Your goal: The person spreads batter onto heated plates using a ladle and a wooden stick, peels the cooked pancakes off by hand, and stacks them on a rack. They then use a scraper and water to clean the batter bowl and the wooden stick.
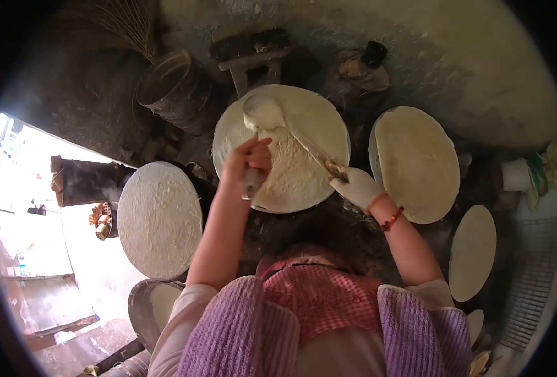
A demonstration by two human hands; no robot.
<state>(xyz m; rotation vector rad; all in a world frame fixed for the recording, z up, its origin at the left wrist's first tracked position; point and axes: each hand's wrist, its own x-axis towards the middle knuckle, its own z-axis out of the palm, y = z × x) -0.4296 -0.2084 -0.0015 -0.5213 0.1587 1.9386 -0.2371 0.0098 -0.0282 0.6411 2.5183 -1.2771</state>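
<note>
Batter-coated griddle (pixel 306 188): ladle (pixel 262 113) just beyond left grip (pixel 251 157), clasping grey handle (pixel 252 182); right grip (pixel 357 187) clasps stick (pixel 310 148) reaching ladle.

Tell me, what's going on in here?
A person is working at the middle plate, which bears pale batter. The left hand holds a ladle, its bowl toward the plate's far side. The gloved right hand holds a thin tool across the plate. Coated side plates flank it.

Patchy wall (pixel 473 69), bright opening (pixel 87 248)
</note>
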